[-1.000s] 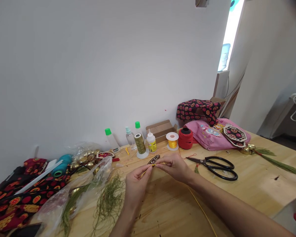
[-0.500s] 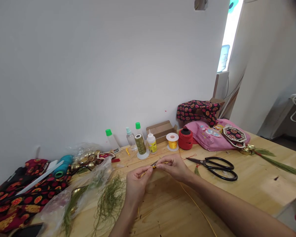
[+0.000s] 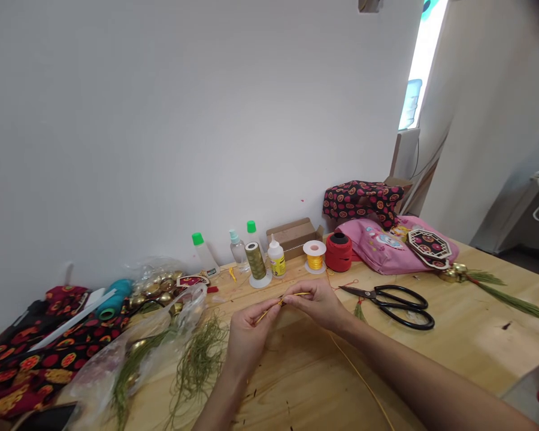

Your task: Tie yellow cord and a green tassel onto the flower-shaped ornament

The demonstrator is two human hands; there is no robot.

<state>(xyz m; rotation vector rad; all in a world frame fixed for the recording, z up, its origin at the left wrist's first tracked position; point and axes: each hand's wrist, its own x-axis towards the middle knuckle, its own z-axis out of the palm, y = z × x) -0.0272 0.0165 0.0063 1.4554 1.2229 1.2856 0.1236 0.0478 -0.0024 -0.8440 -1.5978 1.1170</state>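
Note:
My left hand pinches a yellow cord between thumb and fingers above the middle of the table. Close against it, my right hand is closed on the same cord, its fingertips almost touching the left ones. A small dark piece shows at the meeting fingertips, mostly covered. A long tail of the cord hangs below my right wrist and runs toward the front edge. To the right of my right hand lie black-handled scissors, blades toward the hand. Loose green threads lie left of my left hand.
Along the wall stand an olive thread spool, a glue bottle, a yellow cord spool and a red thread cone. At left are a plastic bag and patterned fabric. A pink bag lies at back right.
Both hands stay nearly in place, still pinching the cord. The fingertips have shifted slightly, and less of the dark piece shows. The view has moved a little.

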